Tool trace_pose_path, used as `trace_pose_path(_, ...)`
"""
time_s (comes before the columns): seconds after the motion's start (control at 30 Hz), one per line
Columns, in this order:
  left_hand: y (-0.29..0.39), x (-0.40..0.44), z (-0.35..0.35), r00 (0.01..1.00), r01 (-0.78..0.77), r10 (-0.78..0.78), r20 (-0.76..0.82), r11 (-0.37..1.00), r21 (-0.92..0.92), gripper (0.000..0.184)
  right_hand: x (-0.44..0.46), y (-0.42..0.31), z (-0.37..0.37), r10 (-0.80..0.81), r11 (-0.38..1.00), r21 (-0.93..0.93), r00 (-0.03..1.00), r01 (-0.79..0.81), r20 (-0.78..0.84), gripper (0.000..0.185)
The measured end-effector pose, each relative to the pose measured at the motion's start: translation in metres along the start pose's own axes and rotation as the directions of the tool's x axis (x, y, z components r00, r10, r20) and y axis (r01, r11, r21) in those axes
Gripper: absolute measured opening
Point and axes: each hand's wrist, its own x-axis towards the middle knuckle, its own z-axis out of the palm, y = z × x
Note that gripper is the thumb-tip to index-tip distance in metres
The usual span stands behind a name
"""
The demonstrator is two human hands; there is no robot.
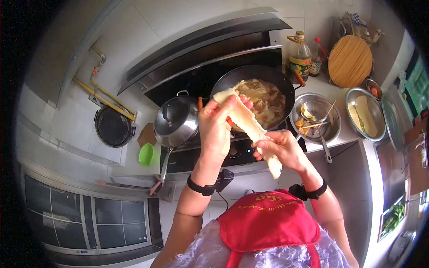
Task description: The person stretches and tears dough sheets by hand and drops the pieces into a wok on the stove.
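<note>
A long, pale strip of dough [246, 120] stretches slantwise between my two hands in front of the wok. My left hand [218, 123] is closed on its upper part, fingers behind and thumb in front. Lower down, my right hand [282, 149] pinches the strip near its other end, which hangs past the fingers. Behind the dough stands a black wok [225, 76] on the stove, holding brownish liquid and pale pieces of food [268, 100]. The strip hides part of the wok's near side.
Left of the wok is a lidded steel pan [172, 123]; a green bowl [146, 155] sits nearby. To the right are a steel basin [330, 129] with utensils and another bowl [379, 134] holding dough pieces. An oil bottle [299, 56] and round wooden board [350, 61] stand behind.
</note>
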Motion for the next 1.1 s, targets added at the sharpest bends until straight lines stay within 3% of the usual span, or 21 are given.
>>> trace_pose_path(0.1,0.003,-0.003,0.007,0.999,-0.035,0.034,0.034,0.999,0.025,0.019,-0.001,-0.005,0.000,0.034,0.998,0.043,0.999,-0.035,0.020,0.028)
trace_pose_path(0.2,-0.004,-0.009,0.009,0.987,-0.013,-0.021,0.159,0.977,0.211,0.020,-0.002,-0.017,0.014,-0.071,0.969,0.235,0.997,0.079,-0.044,0.029)
trace_pose_path(0.27,-0.014,-0.013,0.011,0.976,-0.025,-0.042,0.215,0.954,0.299,0.021,0.002,-0.010,0.010,-0.091,0.969,0.232,0.996,0.089,-0.002,0.026)
trace_pose_path(0.43,-0.011,-0.014,0.014,0.990,0.053,-0.078,0.119,0.979,0.198,0.021,0.002,-0.008,0.008,-0.013,0.987,0.159,1.000,0.014,-0.009,0.027)
trace_pose_path(0.83,0.009,0.015,0.003,0.995,-0.088,0.093,-0.039,0.989,0.115,0.025,-0.002,-0.014,0.003,0.019,0.993,0.114,0.999,-0.022,0.027,0.030)
trace_pose_path(1.1,0.024,0.031,-0.014,0.990,-0.138,0.124,0.065,0.943,0.301,0.043,-0.001,-0.014,0.001,0.067,0.990,0.120,0.996,-0.074,0.061,0.031)
